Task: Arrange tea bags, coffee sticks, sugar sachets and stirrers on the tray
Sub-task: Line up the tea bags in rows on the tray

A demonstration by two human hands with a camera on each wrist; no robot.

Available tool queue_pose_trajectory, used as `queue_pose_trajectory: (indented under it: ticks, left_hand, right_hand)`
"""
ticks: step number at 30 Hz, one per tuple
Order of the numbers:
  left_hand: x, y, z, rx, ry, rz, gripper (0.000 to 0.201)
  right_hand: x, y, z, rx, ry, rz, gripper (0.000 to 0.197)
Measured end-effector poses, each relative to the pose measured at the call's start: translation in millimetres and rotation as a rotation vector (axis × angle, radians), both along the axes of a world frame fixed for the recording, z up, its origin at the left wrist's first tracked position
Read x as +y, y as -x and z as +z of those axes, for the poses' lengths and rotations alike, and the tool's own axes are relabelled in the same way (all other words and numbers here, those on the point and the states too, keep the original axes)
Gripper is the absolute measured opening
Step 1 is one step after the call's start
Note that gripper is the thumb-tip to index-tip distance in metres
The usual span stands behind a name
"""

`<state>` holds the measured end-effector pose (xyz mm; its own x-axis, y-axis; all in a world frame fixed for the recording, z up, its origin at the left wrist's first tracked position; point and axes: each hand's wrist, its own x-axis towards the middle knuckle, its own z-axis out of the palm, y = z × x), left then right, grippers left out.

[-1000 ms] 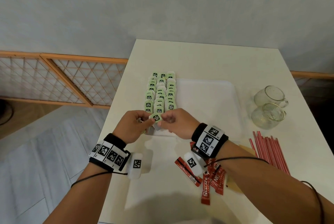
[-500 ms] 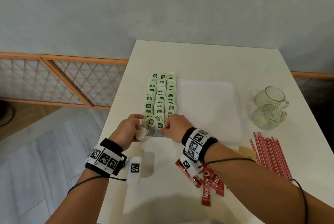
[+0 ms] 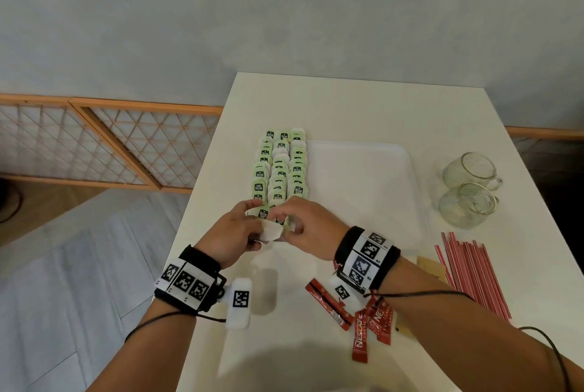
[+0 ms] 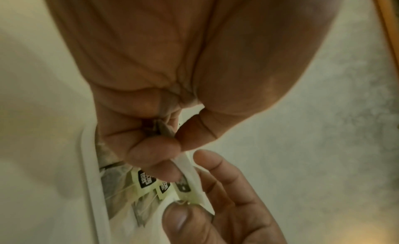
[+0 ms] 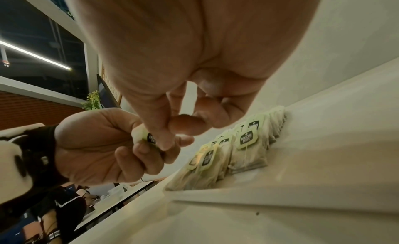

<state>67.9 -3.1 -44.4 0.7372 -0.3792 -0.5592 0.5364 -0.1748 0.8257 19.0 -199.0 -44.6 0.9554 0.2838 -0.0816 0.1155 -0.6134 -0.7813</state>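
Observation:
Three rows of green-tagged tea bags (image 3: pixel 279 170) fill the left side of the white tray (image 3: pixel 363 176). At the tray's near-left corner my left hand (image 3: pixel 256 227) grips a white tea bag (image 3: pixel 270 231) in curled fingers. My right hand (image 3: pixel 287 221) meets it and pinches that bag's green tag (image 4: pixel 183 188) between thumb and fingers. The right wrist view shows the tag (image 5: pixel 149 138) in the left hand (image 5: pixel 97 145), with the rows (image 5: pixel 246 145) just behind. Red coffee sticks (image 3: pixel 360 338), red stirrers (image 3: pixel 471 274) and tan sugar sachets (image 3: pixel 431 268) lie on the table, partly under my right forearm.
Two glass mugs (image 3: pixel 471 170) (image 3: pixel 467 208) lie on the table right of the tray. The table's left edge runs just left of the tea bag rows, with floor and a wooden lattice screen (image 3: pixel 94 145) beyond. The tray's right part is bare.
Half a second ago my right hand was down at the near end of the rows, apart from the left. It has come back to the bag held in my left hand.

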Motion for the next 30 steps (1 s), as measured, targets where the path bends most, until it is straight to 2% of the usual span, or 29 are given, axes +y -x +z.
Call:
queue_pose_trajectory:
  ticks: [2,4,8,11,14,16,19,21,25,30]
  left_hand:
    - [-3,1,1,-0.011,-0.001,-0.011,0.059]
    - [-7,2,1,-0.057,-0.035,-0.055,0.044]
    - [-11,3,3,-0.255,-0.163,-0.176,0.013]
    - [-16,5,6,-0.405,-0.174,-0.233,0.02]
    - [-22,6,5,-0.558,-0.21,-0.273,0.016]
    - [-25,3,4,-0.62,-0.244,-0.269,0.015]
    - [-29,1,4,-0.624,-0.238,-0.244,0.013]
    - [-32,0,5,-0.624,-0.234,-0.23,0.011]
    - [-35,-3,2,-0.633,-0.271,-0.199,0.012]
    - [-33,-7,-1,-0.651,-0.307,-0.189,0.007]
  right_hand:
    - [-2,2,-2,-0.002,-0.038,-0.006,0.02]
    - [-4,4,-3,-0.021,-0.054,-0.04,0.014]
    - [-11,6,-5,0.01,-0.027,-0.163,0.01]
    - [-17,6,-5,0.037,-0.063,-0.188,0.026]
    - [-21,7,-4,0.034,-0.093,-0.227,0.036]
    - [-23,6,-5,0.034,-0.112,-0.27,0.031]
    - [-24,5,-6,0.087,-0.239,-0.311,0.008]
    - [-24,6,-6,0.109,-0.294,-0.303,0.001]
    - [-27,7,-8,0.12,-0.267,-0.334,0.031]
    - [-31,7,-16,0.152,-0.107,-0.269,0.038]
